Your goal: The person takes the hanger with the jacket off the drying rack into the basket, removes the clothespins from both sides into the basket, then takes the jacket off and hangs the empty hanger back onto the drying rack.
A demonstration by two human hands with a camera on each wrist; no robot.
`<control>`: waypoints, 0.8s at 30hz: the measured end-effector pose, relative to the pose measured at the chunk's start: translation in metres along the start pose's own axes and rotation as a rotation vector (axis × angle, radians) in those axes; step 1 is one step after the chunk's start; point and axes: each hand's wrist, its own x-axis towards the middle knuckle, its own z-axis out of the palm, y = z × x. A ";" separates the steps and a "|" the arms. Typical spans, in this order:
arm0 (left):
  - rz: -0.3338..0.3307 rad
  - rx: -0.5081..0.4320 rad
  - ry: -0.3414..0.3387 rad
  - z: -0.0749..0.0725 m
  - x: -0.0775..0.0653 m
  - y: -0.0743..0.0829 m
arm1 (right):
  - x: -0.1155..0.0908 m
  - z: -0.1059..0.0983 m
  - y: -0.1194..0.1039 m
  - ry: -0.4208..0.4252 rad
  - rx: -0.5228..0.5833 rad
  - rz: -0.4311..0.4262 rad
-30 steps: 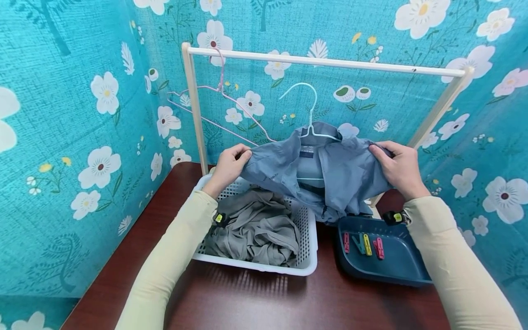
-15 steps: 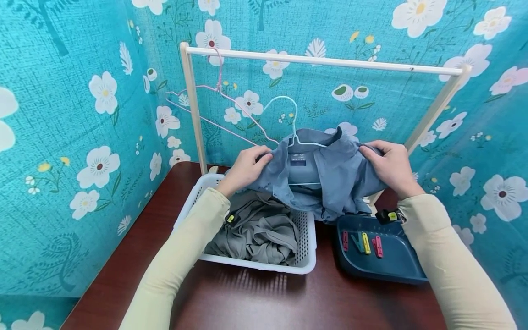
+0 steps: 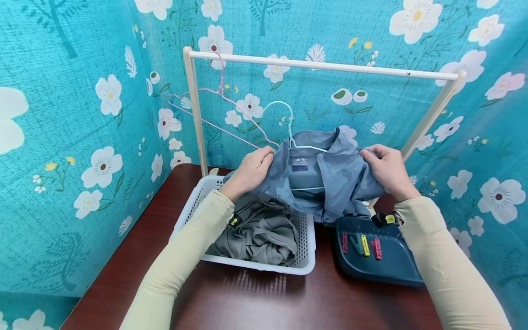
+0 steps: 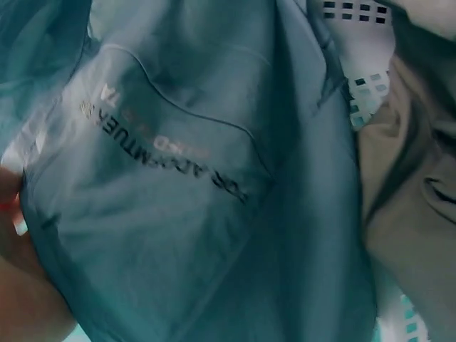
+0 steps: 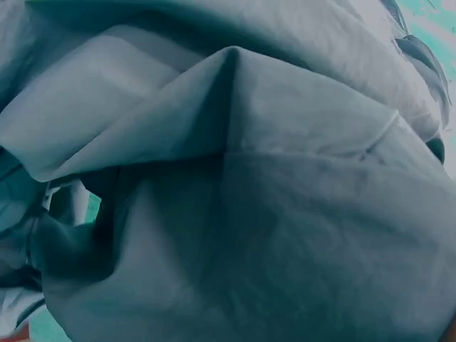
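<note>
Flowered turquoise cloth backs our glossy reddish-brown desk; our left hand and right hand grip a blue-grey jacket.

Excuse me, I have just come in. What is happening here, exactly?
A person's left hand and right hand hold a blue-grey jacket by its two shoulder sides. A light-blue hanger sits inside it, its hook free of the wooden rack's rail, where a pink hanger hangs at the left end. Below, a white basket holds crumpled grey fabric, and a dark-blue tray holds clothespins.
</note>
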 end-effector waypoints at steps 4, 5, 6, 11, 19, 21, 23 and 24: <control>-0.020 0.001 0.019 0.001 0.001 0.003 | 0.000 0.002 0.001 -0.042 0.137 0.020; -0.016 0.004 0.012 0.001 0.002 0.003 | 0.000 0.002 0.001 -0.061 0.174 0.029; -0.010 0.010 0.006 0.002 0.003 0.004 | 0.001 0.002 0.002 -0.090 0.224 0.043; 0.027 0.027 -0.008 0.004 0.006 0.003 | 0.002 0.000 0.000 -0.205 0.339 0.091; -0.001 -0.060 -0.008 0.004 0.008 0.008 | 0.002 0.011 -0.002 0.089 -0.155 -0.233; -0.036 -0.076 0.010 0.005 0.007 0.011 | -0.001 0.018 -0.005 0.161 -0.193 -0.399; -0.069 -0.102 0.029 0.005 0.007 0.013 | -0.002 0.025 -0.008 0.178 -0.196 -0.552; -0.075 -0.111 0.039 0.006 0.008 0.014 | -0.003 0.027 -0.010 0.169 -0.202 -0.608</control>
